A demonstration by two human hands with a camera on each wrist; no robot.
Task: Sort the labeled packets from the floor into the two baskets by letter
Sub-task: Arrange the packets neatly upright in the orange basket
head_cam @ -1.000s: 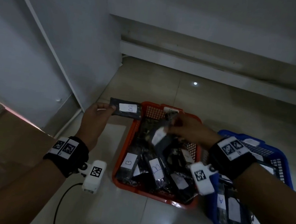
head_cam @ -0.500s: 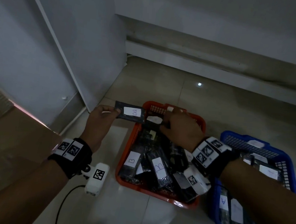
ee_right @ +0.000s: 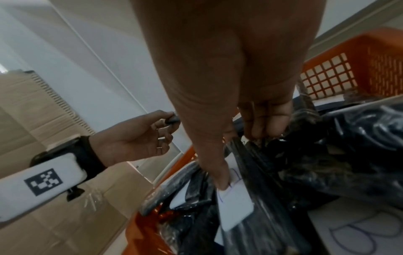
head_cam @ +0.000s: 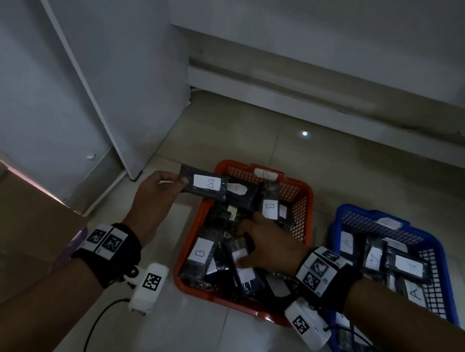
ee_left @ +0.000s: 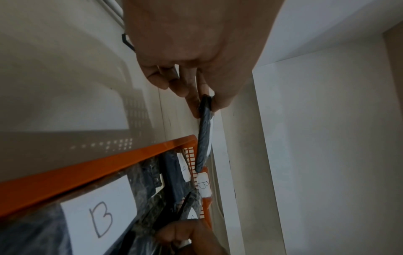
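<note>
Packets labeled B fill the orange basket (head_cam: 306, 211) under the right hand (head_cam: 271, 246) in the head view; the blue basket (head_cam: 434, 252), just right of that wrist, holds packets marked A. The left hand (head_cam: 154, 196) pinches one B packet (head_cam: 203, 184) by its near end, thumb on top, holding it over the orange basket's far left corner. The right hand reaches down among the packets, its fingertips hidden behind them. Both forearms are cut off at the frame's lower edge, and the blue basket's near corner is covered by the right arm.

From the left wrist, the held packet (ee_left: 205, 136) appears edge-on, clamped between thumb and fingers (ee_left: 196, 107), hanging above the orange rim (ee_left: 98, 170). Its label shows only as a thin white sliver.

From the right wrist, the right thumb (ee_right: 220, 174) presses on a white label of a packet (ee_right: 244, 212) in the basket while the curled fingers (ee_right: 266, 124) grip its far side; the letter is mostly covered. Beyond, the left hand (ee_right: 135, 138) pinches its packet, mostly hidden behind the right hand.
</note>
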